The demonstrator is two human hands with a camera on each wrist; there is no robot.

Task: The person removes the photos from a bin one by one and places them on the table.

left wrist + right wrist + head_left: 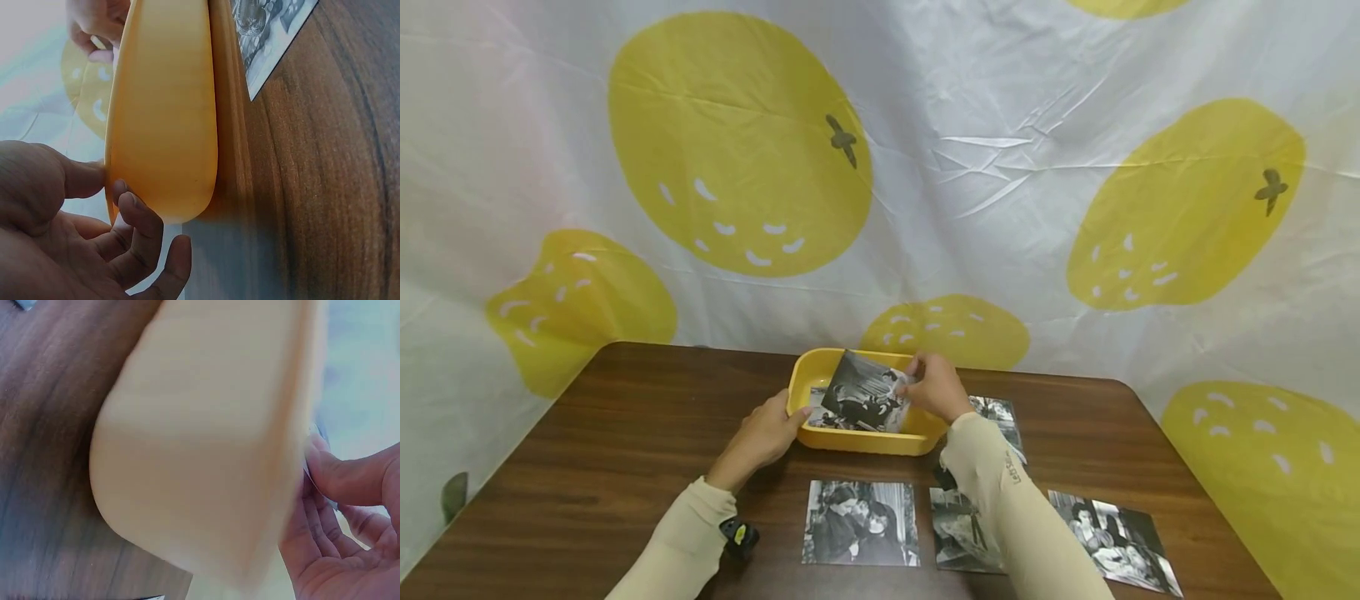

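Observation:
A yellow tray (857,442) stands on the brown table (625,433). My left hand (788,421) holds the tray's near left corner, thumb on the rim. In the left wrist view the left hand (115,187) has its thumb and curled fingers against the tray (162,112). My right hand (917,377) pinches a black-and-white photo (865,392) by its right edge, tilted over the tray's inside. In the right wrist view the right hand (315,472) lies at the rim of the tray (206,437); most of the photo is hidden there.
More photos lie flat on the table: one (861,522) in front of the tray, one (958,537) partly under my right sleeve, one (1116,542) at the near right, one (1000,415) right of the tray. A lemon-print cloth (880,167) hangs behind.

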